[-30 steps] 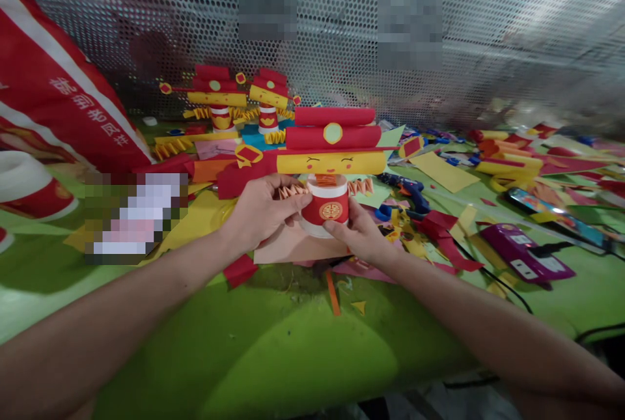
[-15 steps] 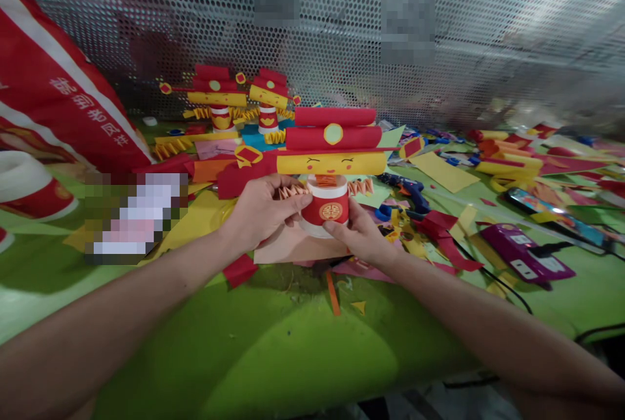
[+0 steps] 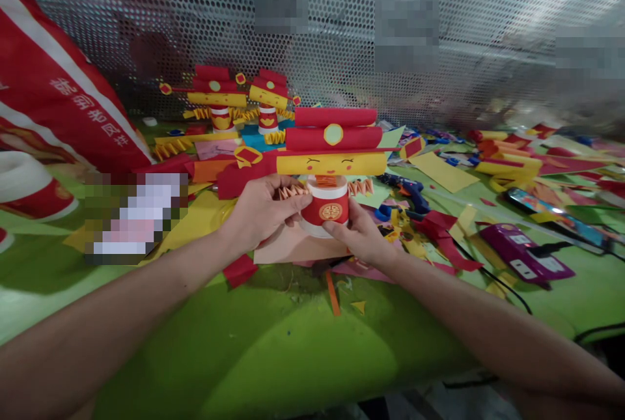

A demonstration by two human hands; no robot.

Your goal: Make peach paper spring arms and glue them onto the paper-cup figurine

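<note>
A paper-cup doll (image 3: 330,163) stands upright between my hands, with a red rolled-paper hat, a yellow roll for a face and a red-and-white paper cup (image 3: 317,211) as its body. My left hand (image 3: 266,208) pinches the doll's left side, thumb and fingers at the folded orange paper arm (image 3: 291,193) and the cup's edge. Low on the cup's right side, my right hand (image 3: 361,234) grips it with thumb in front. The other pleated arm (image 3: 361,187) sticks out free above my right hand. Beneath the cup lies a pale peach paper sheet (image 3: 278,247).
Two similar dolls (image 3: 219,98) stand at the back by the perforated metal wall. A glue gun (image 3: 407,192), paper scraps (image 3: 454,238), a purple power strip (image 3: 527,254) and a phone (image 3: 556,217) lie to the right. At left are a red bag (image 3: 68,75) and a paper cup (image 3: 34,189).
</note>
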